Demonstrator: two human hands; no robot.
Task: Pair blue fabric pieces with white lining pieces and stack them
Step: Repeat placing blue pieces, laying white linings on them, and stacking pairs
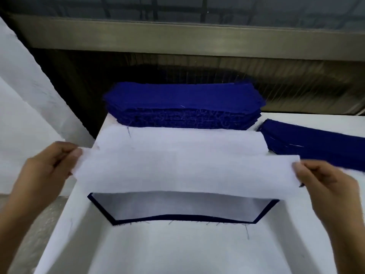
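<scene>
Left hand (46, 171) and right hand (324, 186) each pinch one end of a white lining piece (185, 171) — held stretched flat above the tabletop (177, 252). Directly below it lies a paired piece (183, 209), white lining on blue, blue edge showing. Behind: white lining stack (177, 140), then a tall blue stack (183, 104). A second blue stack (316, 144) sits right — near the right hand.
</scene>
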